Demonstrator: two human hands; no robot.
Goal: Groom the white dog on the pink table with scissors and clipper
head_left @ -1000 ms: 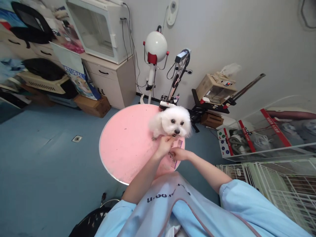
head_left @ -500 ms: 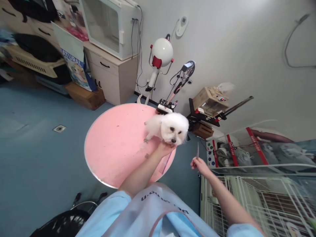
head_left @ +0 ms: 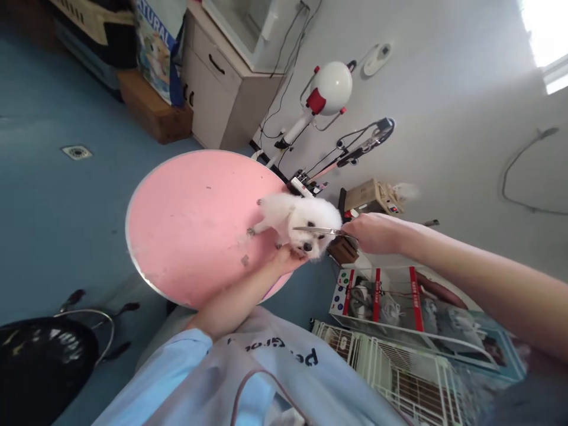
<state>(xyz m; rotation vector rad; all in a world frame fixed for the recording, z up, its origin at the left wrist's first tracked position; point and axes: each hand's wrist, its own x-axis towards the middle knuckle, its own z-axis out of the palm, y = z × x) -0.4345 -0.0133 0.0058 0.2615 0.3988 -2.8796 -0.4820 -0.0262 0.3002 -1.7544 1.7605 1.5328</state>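
Pink table (head_left: 186, 225); left hand (head_left: 288, 258) part-hidden under dog (head_left: 284, 210); right hand (head_left: 375, 234) grips scissors (head_left: 317, 231).

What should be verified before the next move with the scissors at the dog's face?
1. Left hand cupped under the chin of the dog, holding the head: ok.
2. Right hand gripping the scissors at the handles: ok.
3. Blades clear of the eyes: cannot tell; they cross the face at eye height.
4. Blades open or closed: cannot tell.
5. Front paws resting on the pink table: ok.
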